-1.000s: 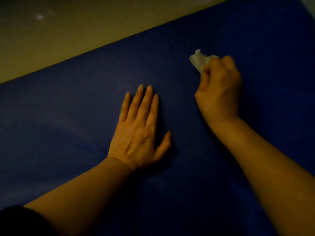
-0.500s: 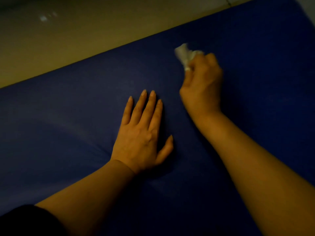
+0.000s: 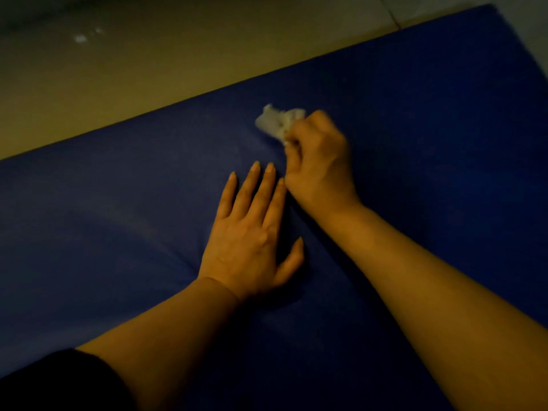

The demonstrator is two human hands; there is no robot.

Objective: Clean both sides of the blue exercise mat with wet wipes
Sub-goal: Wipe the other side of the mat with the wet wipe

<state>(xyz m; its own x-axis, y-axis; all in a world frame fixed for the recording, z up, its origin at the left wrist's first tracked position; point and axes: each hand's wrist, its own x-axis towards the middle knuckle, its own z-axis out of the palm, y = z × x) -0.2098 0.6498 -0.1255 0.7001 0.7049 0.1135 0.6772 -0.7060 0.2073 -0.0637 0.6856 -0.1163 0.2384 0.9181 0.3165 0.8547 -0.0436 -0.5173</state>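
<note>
Across nearly the whole view, the blue exercise mat point(image 3: 415, 143) is lying flat on a pale floor point(image 3: 133, 84), its far edge running diagonally from the left side up to the far right corner. Near the middle of the mat, the left hand point(image 3: 252, 235) is resting palm down on the blue surface, its fingers point(image 3: 247, 188) lying straight and close together and its thumb angling out to the right. Just beyond it and slightly to the right, the right hand point(image 3: 318, 161) is curling into a fist, its fingers clamping around a crumpled white wet wipe point(image 3: 277, 121). The wipe is bulging out from the far left side of that fist and touching the mat, a little short of the mat's far edge. The heel of the right hand is sitting just beside the left hand's fingertips; whether they are touching cannot be told. Both forearms are reaching in from the near side, and a dark sleeve point(image 3: 59, 384) is showing at the near left corner. The lighting is dim, and the right hand is looking slightly blurred.
</note>
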